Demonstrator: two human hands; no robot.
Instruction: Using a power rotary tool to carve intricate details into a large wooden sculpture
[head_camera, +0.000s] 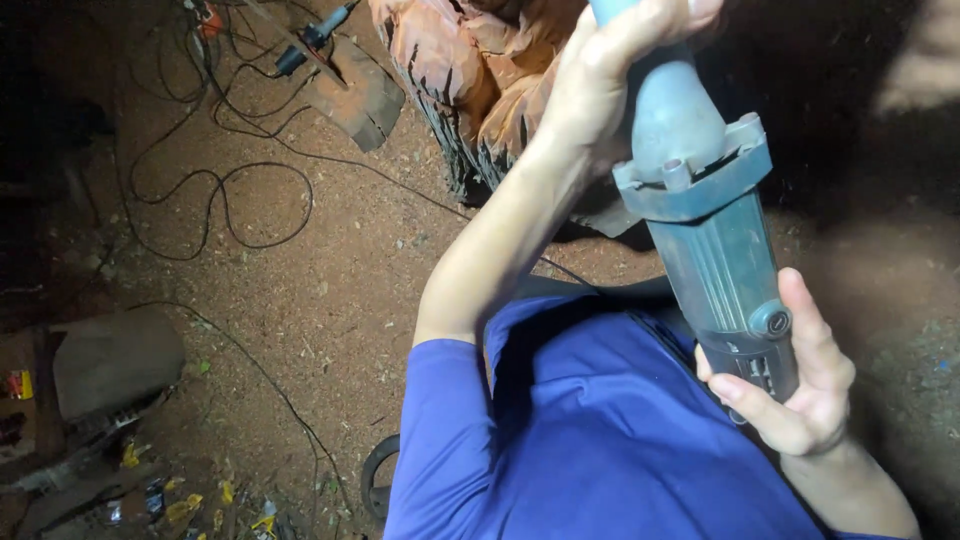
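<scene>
Blue-grey metal and plastic: one long power tool (705, 235), a die-grinder type w/ a slim neck and a thick ribbed body, sits held up close to the camera, above the person's blue-shirted chest.

The left hand (610, 70) is clenched round the neck near the top; the right hand (800, 385) is wrapped round the dark rear grip by the round knob. Both grasp firmly, so the tool is off the ground entirely.

Handling, as a judgement: it looks heavy and rigid, motor weight prob. in the thick body, so a two-point hold like this suits it. The smooth neck could slip in a sweaty palm; the ribbed rear gives better purchase. Casing looks tough, not fragile; the working tip is out of frame.

Count: 1 grinder, 2 hands on it. Around it: 1 carved reddish wood piece (470, 80) just behind the left hand, 1 flat wood offcut (360, 95), another small tool (315, 40) lying top left, several black cables (225, 200) looping over the sawdust floor (330, 300), exact no. unclear.
</scene>
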